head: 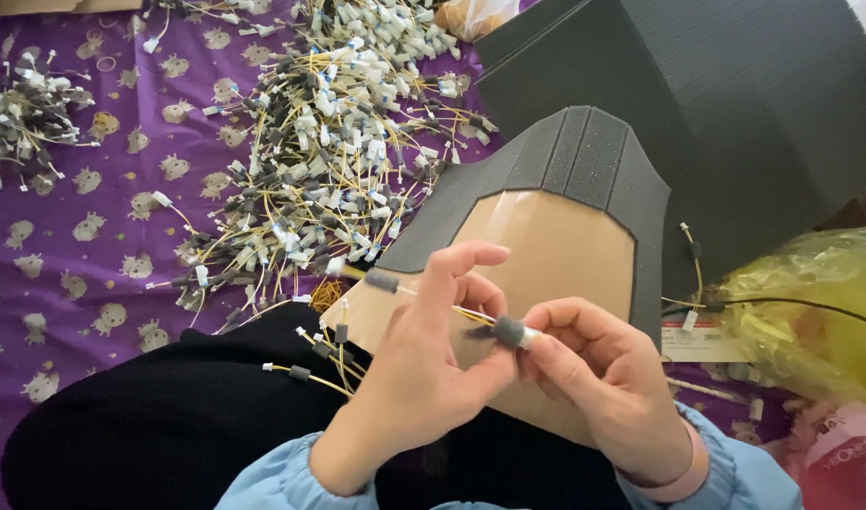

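Note:
My left hand [419,364] and my right hand [593,378] meet over my lap and together pinch one small yellow cable with grey connectors [506,331]. The right fingers grip the grey connector with its white tip. The left thumb and fingers hold the yellow wire just beside it, and the cable's other grey end [381,280] sticks out up and to the left. Under the hands lies a brown cardboard sheet [556,241] framed by dark grey foam [574,151].
A big heap of similar yellow cables [329,151] covers the purple patterned cloth [93,246] ahead. A smaller bundle [26,118] lies far left. A large dark foam sheet [716,104] stands at right, a yellow plastic bag [811,302] beside it. Loose cables [324,354] rest on my black lap.

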